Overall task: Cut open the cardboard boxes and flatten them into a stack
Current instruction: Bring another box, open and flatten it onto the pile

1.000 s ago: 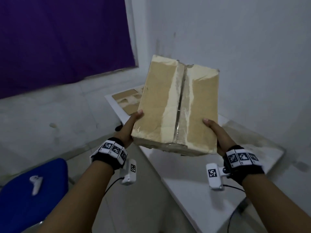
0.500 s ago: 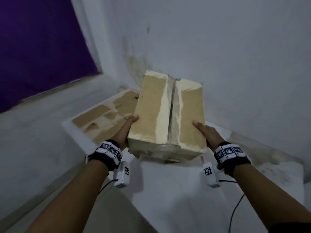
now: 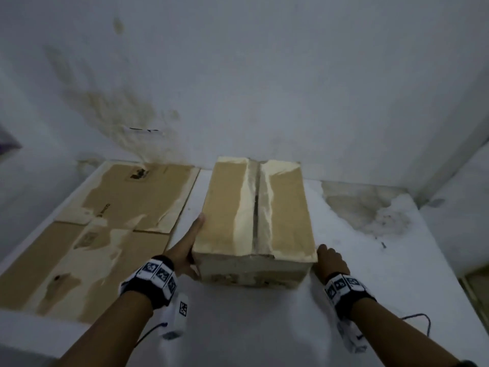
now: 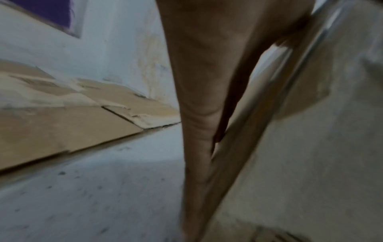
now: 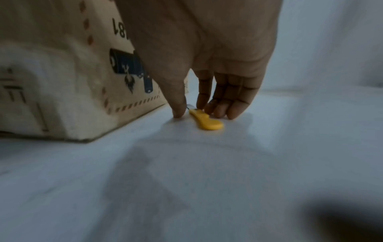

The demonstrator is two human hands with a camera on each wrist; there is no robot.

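A taped brown cardboard box (image 3: 254,213) stands upright on the white table (image 3: 264,327), its top seam closed. My left hand (image 3: 191,242) lies flat with straight fingers against the box's left side (image 4: 311,147). My right hand (image 3: 330,260) is off the box, down on the table at its near right corner. In the right wrist view a small yellow cutter (image 5: 207,122) lies on the table beside the box (image 5: 62,81). My right hand (image 5: 187,113) reaches down over the cutter's far end: the fingertips touch it and the thumb tip rests just left of it.
Flattened cardboard sheets (image 3: 105,221) lie spread over the table's left half, close to the box (image 4: 62,122). A stained white wall (image 3: 264,88) runs right behind the table. Bare tabletop (image 3: 383,260) lies to the right and in front of the box.
The box, held up in the air by both hands before, now stands on the table. My right hand has let go of it and dropped to the yellow cutter.
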